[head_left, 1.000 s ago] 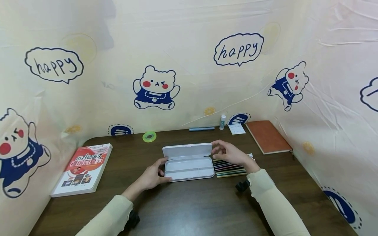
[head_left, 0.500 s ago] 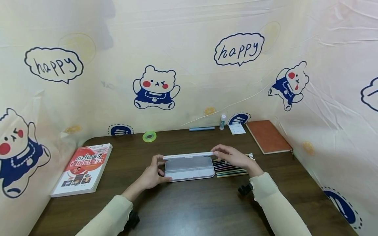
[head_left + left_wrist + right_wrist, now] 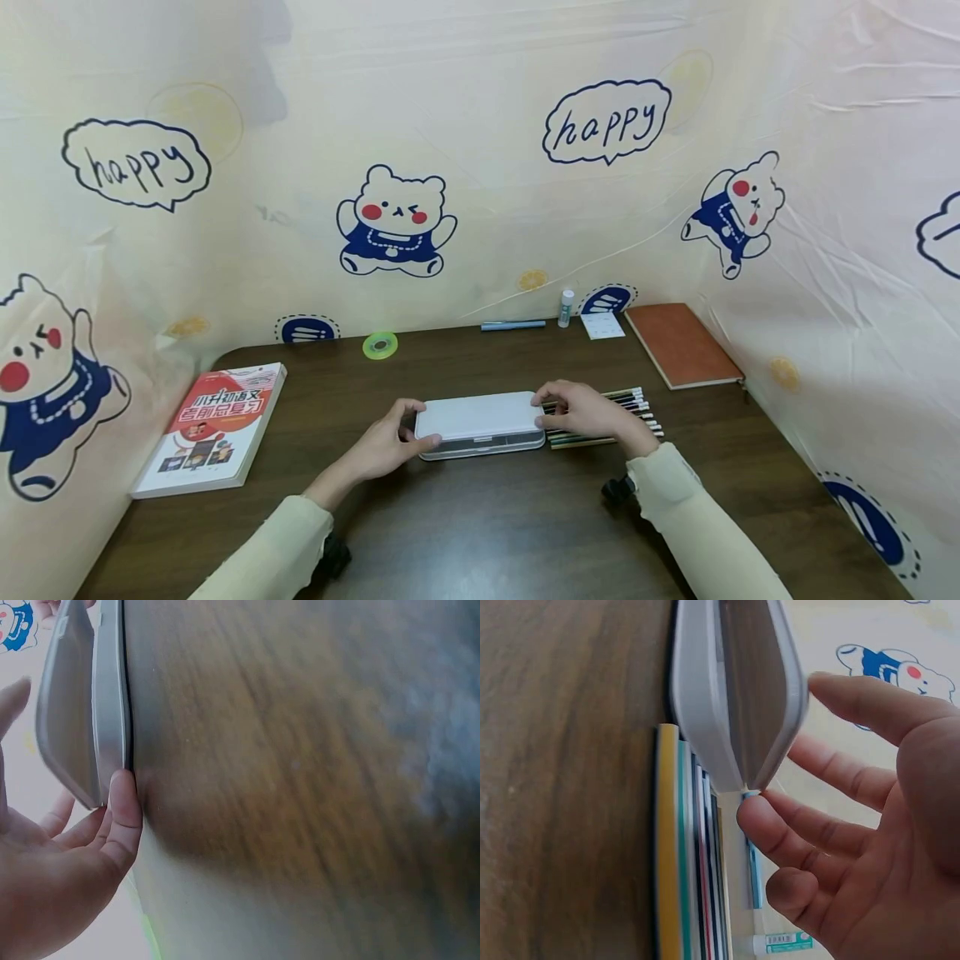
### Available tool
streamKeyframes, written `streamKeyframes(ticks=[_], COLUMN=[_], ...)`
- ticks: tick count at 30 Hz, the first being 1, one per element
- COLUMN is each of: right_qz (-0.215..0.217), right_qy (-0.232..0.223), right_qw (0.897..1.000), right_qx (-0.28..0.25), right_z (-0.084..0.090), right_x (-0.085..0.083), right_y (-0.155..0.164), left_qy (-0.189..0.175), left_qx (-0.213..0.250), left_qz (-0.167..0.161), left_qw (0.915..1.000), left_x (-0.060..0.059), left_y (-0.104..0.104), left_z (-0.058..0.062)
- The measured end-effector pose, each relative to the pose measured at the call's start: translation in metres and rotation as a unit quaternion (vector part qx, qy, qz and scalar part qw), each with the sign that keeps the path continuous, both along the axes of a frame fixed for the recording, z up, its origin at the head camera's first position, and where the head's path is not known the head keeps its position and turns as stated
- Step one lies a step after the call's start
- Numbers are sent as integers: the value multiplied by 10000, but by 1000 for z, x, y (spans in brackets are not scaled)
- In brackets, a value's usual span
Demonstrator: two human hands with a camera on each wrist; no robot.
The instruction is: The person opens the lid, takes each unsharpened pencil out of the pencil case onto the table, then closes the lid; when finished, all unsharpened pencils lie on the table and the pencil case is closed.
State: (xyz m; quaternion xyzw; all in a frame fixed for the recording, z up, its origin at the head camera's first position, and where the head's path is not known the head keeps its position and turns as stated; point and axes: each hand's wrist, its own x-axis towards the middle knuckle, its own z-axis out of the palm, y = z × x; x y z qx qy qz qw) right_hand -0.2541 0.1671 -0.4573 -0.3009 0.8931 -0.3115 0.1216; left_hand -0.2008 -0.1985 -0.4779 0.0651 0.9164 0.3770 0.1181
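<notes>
A white pencil case [image 3: 480, 423] lies mid-table with its lid almost down; in the right wrist view a narrow gap still shows between the lid and base of the pencil case [image 3: 705, 690]. My left hand [image 3: 390, 442] curls round its left end, with a fingertip on the base corner of the pencil case [image 3: 109, 697]. The fingers of my right hand [image 3: 581, 408] lie on the lid's right end. In the right wrist view the right hand [image 3: 855, 847] has its thumb just clear of the lid. A row of coloured pencils [image 3: 611, 412] lies against the case's right side.
A red-and-white book [image 3: 213, 427] lies at the left and an orange notebook [image 3: 681, 346] at the back right. A green tape roll [image 3: 380, 345], blue pen [image 3: 513, 325], glue stick [image 3: 566, 307] and white note [image 3: 602, 327] line the back edge. Printed sheeting walls three sides.
The lid, upright a second ago, has swung down onto the base under my right hand. My left hand has stayed at the case's left end.
</notes>
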Motion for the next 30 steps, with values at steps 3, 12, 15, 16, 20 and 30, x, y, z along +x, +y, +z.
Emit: streamKeyframes(ticks=[3,12,15,16,20,30], right_qz=[-86,-444,-493,-503,-545,-417], right_qy=[-18,50,26,15,82,171], right_qw=[9997,9965,9962,9962,9956,9965], right_qx=[233,703,715,714,760,709], right_z=[-2,-6,-7,-6,-8,-7], right_x=[2,4,5,5,5,2], right_y=[-3,-14,-15,-16,-17,-9], left_qy=[13,165,145,149,197,219], left_qx=[-28,-101,-113,-121,-170,-209], left_qz=[17,48,68,72,68,-12], left_qw=[10000,9998,9998,9998,9996,9995], left_x=[-1,-4,-5,-6,-6,-4], left_y=[0,2,2,2,3,1], left_z=[-1,-6,-6,-7,-7,-7])
